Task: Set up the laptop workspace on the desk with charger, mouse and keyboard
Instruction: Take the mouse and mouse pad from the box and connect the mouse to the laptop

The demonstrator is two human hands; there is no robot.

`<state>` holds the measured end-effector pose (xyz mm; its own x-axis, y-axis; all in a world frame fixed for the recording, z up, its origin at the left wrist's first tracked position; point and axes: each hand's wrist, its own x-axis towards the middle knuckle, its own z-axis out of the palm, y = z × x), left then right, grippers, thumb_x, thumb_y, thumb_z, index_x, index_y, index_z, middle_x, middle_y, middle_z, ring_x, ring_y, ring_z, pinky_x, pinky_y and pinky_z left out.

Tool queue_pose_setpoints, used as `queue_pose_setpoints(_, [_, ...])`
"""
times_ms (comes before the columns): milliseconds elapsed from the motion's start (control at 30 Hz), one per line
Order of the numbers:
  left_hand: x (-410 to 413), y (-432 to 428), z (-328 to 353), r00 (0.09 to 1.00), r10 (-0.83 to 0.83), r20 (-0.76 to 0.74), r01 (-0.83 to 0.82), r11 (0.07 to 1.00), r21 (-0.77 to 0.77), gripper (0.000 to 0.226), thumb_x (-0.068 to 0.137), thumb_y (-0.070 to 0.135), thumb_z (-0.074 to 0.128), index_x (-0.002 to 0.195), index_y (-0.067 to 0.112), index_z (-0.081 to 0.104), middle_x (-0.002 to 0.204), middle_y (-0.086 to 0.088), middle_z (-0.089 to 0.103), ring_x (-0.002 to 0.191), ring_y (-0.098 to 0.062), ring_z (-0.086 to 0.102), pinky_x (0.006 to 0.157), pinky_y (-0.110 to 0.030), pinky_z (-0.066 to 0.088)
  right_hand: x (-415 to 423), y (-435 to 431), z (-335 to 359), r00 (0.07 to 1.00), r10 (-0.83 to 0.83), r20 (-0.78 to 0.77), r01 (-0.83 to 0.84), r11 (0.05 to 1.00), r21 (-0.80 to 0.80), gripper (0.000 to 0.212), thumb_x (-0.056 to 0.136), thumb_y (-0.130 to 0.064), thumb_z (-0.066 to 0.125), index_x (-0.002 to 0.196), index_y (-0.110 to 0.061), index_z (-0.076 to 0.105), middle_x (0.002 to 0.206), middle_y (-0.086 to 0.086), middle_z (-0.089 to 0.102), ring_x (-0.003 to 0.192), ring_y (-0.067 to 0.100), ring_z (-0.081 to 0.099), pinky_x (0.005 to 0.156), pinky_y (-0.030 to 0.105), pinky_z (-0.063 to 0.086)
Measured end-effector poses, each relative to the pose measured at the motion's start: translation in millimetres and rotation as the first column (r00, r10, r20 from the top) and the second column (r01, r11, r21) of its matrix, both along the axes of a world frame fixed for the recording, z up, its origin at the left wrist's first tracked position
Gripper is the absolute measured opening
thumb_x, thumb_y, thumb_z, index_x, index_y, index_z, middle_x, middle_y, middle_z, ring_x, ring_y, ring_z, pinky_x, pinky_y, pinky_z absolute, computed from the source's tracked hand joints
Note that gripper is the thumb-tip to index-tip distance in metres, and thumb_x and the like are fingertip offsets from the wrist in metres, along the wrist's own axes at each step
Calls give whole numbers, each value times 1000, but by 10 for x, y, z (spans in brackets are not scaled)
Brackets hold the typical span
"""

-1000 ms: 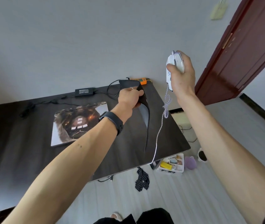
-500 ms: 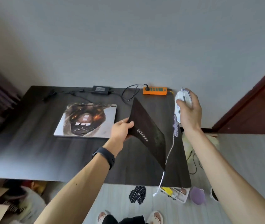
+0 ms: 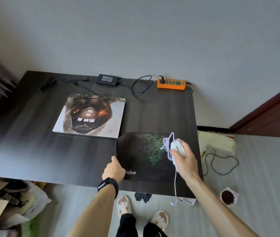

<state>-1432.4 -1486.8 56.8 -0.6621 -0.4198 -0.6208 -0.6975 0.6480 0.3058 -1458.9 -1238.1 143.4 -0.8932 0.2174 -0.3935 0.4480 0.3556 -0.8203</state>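
Over the right front corner of the desk [image 3: 24, 142], the right hand [image 3: 186, 160] grips the white mouse [image 3: 178, 147], its coiled cable [image 3: 167, 145] dangling past the desk edge. Beneath lies the black mouse pad [image 3: 141, 154], whose left edge the left hand [image 3: 114, 170] pinches. Farther back sit the closed laptop [image 3: 89, 117], the charger [image 3: 107, 79] and an orange power strip [image 3: 171, 84].

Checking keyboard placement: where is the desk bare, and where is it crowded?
Bare desk lies left of and in front of the laptop, up to the mouse pad; a smaller patch sits between laptop, power strip and pad. Crowded: the back edge with charger and cables, the front right with pad and mouse.
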Motion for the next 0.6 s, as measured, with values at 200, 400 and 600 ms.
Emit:
queue_pose_setpoints(200, [136, -102, -273, 992, -127, 9, 127, 991, -49, 93, 89, 21, 55, 156, 29, -9, 153, -7, 31, 132, -32, 40, 99, -47, 44, 185, -143, -309, 985, 56, 161, -70, 995, 77, 39, 92, -30, 60, 129, -41, 53, 99, -24, 62, 89, -1, 59, 76, 27, 44])
queue_pose_setpoints(400, [140, -307, -461, 961, -245, 132, 244, 970, 21, 77, 91, 39, 55, 155, 21, 16, 160, -3, 13, 142, -33, 24, 110, -48, 35, 387, -280, -618, 953, 75, 294, -117, 985, 126, 38, 89, -35, 63, 126, -33, 55, 97, -12, 66, 87, 10, 63, 84, 35, 52])
queue_pose_setpoints(600, [-3, -418, -514, 997, -51, -62, 61, 980, 187, 70, 88, 28, 63, 149, 28, 27, 143, -8, 38, 125, -32, 47, 103, -45, 48, 372, -247, -955, 919, -12, 393, -54, 986, 156, 58, 80, -30, 73, 132, -16, 53, 126, 7, 59, 86, 20, 65, 80, 36, 56])
